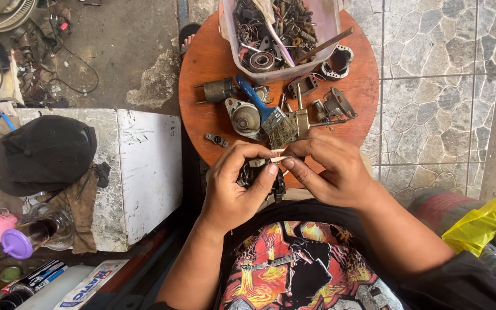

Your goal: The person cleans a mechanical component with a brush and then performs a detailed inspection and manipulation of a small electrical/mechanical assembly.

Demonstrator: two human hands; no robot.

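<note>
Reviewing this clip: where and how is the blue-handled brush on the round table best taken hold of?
Probably by the blue handle of the brush, coming from the upper left. The handle lies bare and angled away toward the plastic tub, while the bristle end sits crowded among metal parts near the right hand.

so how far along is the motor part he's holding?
Done: parts lie stripped out on the round table, a blue-handled brush among them. In hand: both hands, left hand and right hand, grip a small black part, pinching a pale strip at its top. Left: loose pieces remain unassembled; the tub holds more.
</note>
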